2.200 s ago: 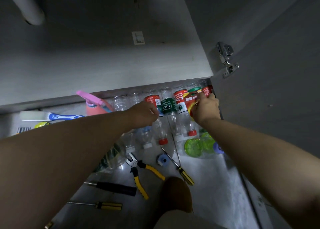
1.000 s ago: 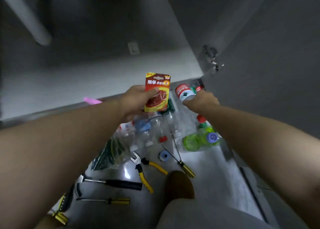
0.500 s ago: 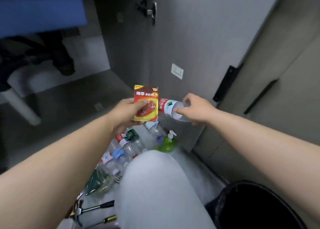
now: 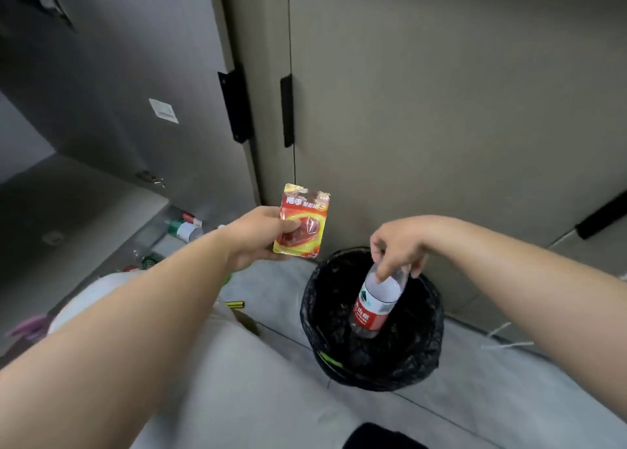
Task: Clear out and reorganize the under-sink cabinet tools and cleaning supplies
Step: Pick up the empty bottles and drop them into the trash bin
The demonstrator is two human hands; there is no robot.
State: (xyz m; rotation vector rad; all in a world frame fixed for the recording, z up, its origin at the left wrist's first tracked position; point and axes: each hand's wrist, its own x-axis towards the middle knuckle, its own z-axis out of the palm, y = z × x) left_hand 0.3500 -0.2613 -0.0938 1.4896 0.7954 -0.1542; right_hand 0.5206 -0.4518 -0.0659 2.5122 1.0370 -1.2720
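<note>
My left hand pinches a red and yellow blister pack, held upright in the air just left of the bin. My right hand grips the base end of a clear plastic bottle with a red label. The bottle hangs cap-down over the mouth of a round bin lined with a black bag, its lower part inside the rim.
Several plastic bottles lie on the floor by the open cabinet at left, under its grey door. A yellow-handled tool peeks out beside my knee. Closed beige cabinet doors stand behind the bin.
My view swung right from the cabinet to the bin. My right hand carried the bottle from the floor pile over the bin and tipped it cap-down. My left hand still holds the blister pack.
</note>
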